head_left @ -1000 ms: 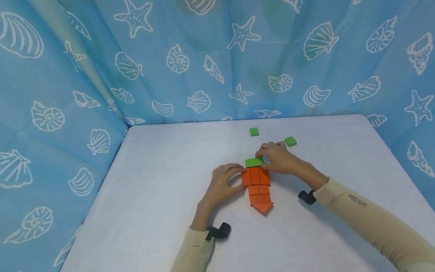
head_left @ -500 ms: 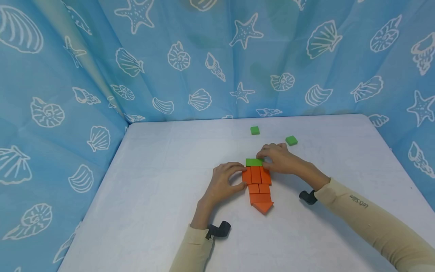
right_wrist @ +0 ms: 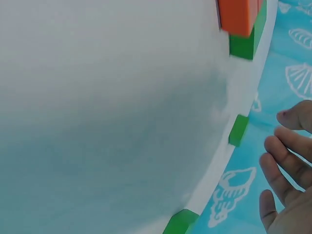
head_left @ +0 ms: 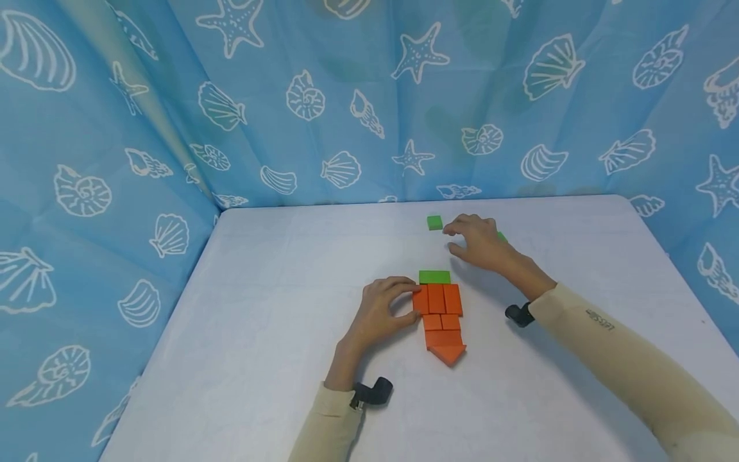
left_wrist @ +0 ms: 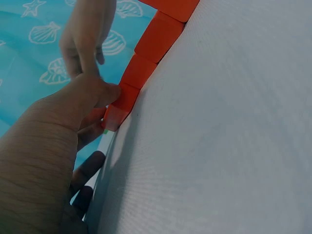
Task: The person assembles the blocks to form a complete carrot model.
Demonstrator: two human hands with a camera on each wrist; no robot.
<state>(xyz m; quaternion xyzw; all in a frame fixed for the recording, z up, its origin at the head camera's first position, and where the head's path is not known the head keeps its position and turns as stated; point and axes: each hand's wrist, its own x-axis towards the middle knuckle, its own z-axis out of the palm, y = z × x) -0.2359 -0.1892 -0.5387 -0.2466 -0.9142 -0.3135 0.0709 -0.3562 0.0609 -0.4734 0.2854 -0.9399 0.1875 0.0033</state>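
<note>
Orange blocks (head_left: 435, 299) lie joined on the table in the head view: three upright ones in a row, two small ones below, then a wide one and a triangular prism (head_left: 447, 354) pointing towards me. A long green block (head_left: 435, 276) sits against the row's far side. My left hand (head_left: 375, 313) pinches the leftmost orange block (head_left: 421, 301) between thumb and index finger, also seen in the left wrist view. My right hand (head_left: 480, 244) holds nothing; its parted fingers hover just right of a small green block (head_left: 434, 222). Behind it, another green block (head_left: 501, 237) is mostly hidden.
A white-covered table (head_left: 277, 321) bears all the blocks. Along its far and left sides hangs a blue curtain (head_left: 346, 77) with white shells and starfish. A black wrist camera (head_left: 374, 391) is on the left wrist, and another (head_left: 519, 315) on the right.
My right hand has let go of the long green block and moved away from me, up to the small green blocks. The left hand stays at the orange block.
</note>
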